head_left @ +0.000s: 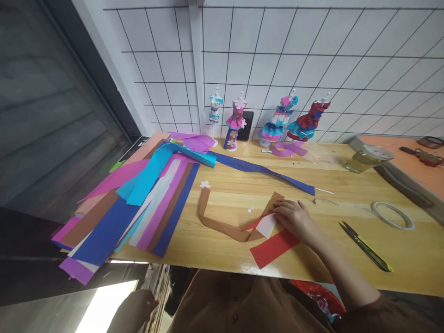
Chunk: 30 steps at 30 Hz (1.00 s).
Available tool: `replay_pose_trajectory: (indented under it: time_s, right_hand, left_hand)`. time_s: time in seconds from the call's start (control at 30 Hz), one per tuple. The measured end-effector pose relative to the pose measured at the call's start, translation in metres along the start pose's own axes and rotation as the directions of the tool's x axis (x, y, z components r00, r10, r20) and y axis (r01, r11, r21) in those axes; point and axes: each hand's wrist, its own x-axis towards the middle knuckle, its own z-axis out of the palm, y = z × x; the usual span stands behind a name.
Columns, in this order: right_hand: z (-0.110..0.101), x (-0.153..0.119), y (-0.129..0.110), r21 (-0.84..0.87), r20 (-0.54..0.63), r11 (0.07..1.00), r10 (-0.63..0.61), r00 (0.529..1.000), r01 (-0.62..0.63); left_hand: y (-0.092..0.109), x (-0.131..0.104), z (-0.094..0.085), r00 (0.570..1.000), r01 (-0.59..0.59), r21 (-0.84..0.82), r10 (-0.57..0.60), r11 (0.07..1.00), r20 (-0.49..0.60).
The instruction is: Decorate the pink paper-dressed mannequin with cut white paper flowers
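My right hand (294,219) lies on the table, its fingers bent over a bunch of thin, cloth-like strips. A long brown strip (222,226) curves left from the fingers, and a small white piece (267,225) shows at the fingertips. Beneath them a red strip (268,252) runs under the palm. My left hand (133,310) hangs below the table's front edge, dim and blurred, its fingers mostly hidden. A white flower cutout (205,184) touches the brown strip's far end. Yellow-handled thread snips (366,247) lie right of my right hand.
Colored strips (169,208) spread over the table's left side. A blue strip (256,169) stretches across the middle. Several small dress forms (237,120) stand along the tiled wall. A roll of tape (392,215) and a lidded cup (368,158) are at the right.
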Motion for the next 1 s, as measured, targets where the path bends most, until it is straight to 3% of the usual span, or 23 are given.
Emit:
replay_pose_trajectory:
  time_s: [0.07, 0.13, 0.17, 0.2, 0.27, 0.3, 0.33, 0.4, 0.47, 0.53, 0.6, 0.77, 0.83, 0.93, 1.0]
  right_hand:
    - [-0.003, 0.001, 0.008, 0.014, -0.014, 1.000, -0.001, 1.000, 0.001]
    - [-0.006, 0.000, 0.016, 0.019, -0.040, 1.000, 0.011, 0.999, -0.010]
    - [-0.007, 0.000, 0.020, 0.014, -0.054, 1.000, 0.025, 0.998, -0.024]
    - [-0.008, -0.002, 0.024, 0.008, -0.063, 0.999, 0.042, 0.997, -0.042]
    - [-0.009, -0.005, 0.033, -0.013, -0.057, 0.996, 0.086, 0.995, -0.087]
    - [-0.009, -0.007, 0.037, -0.026, -0.049, 0.993, 0.113, 0.992, -0.114]
    - [-0.009, -0.009, 0.040, -0.041, -0.042, 0.989, 0.139, 0.989, -0.141]
    - [-0.008, -0.013, 0.047, -0.076, -0.046, 0.977, 0.198, 0.979, -0.201]
    - [-0.005, -0.015, 0.049, -0.108, -0.065, 0.962, 0.246, 0.967, -0.252]
    - [-0.002, -0.015, 0.048, -0.109, -0.071, 0.958, 0.257, 0.964, -0.264]
    - [0.000, -0.014, 0.044, -0.085, -0.076, 0.964, 0.248, 0.966, -0.254]
    - [-0.002, -0.019, 0.040, 0.014, -0.115, 0.962, 0.273, 0.955, -0.273]
    - [-0.007, -0.023, 0.040, 0.096, -0.107, 0.954, 0.294, 0.950, -0.284]
    - [-0.015, -0.029, 0.039, 0.247, -0.100, 0.906, 0.377, 0.921, -0.344]
    - [-0.021, -0.031, 0.039, 0.368, -0.104, 0.832, 0.481, 0.870, -0.416]
  left_hand:
    - [0.030, -0.005, -0.016, 0.987, 0.017, 0.015, -0.020, 1.000, 0.157]
    - [0.063, -0.012, -0.035, 0.926, -0.007, -0.074, 0.035, 0.997, 0.376]
    - [0.077, -0.013, -0.044, 0.889, -0.042, -0.138, 0.100, 0.990, 0.447]
    - [0.090, -0.012, -0.052, 0.875, -0.104, -0.195, 0.183, 0.975, 0.448]
    - [0.109, -0.002, -0.062, 0.886, -0.253, -0.270, 0.334, 0.929, 0.321]
    - [0.117, 0.008, -0.064, 0.903, -0.313, -0.283, 0.377, 0.906, 0.207]
    - [0.124, 0.019, -0.064, 0.916, -0.380, -0.262, 0.400, 0.887, 0.026]
    - [0.138, 0.047, -0.064, 0.833, -0.538, -0.146, 0.498, 0.830, -0.241]
    - [0.154, 0.075, -0.062, 0.759, -0.598, -0.038, 0.550, 0.801, -0.349]
    - [0.171, 0.100, -0.061, 0.716, -0.592, 0.063, 0.560, 0.803, -0.418]
    - [0.186, 0.120, -0.059, 0.688, -0.595, 0.195, 0.619, 0.780, -0.378]
    - [0.195, 0.148, -0.050, 0.775, -0.504, 0.363, 0.596, 0.784, -0.211]
    - [0.191, 0.152, -0.049, 0.778, -0.511, 0.364, 0.599, 0.779, -0.188]
    - [0.188, 0.151, -0.052, 0.746, -0.561, 0.339, 0.639, 0.756, -0.190]
    - [0.189, 0.147, -0.057, 0.702, -0.592, 0.344, 0.676, 0.729, -0.225]
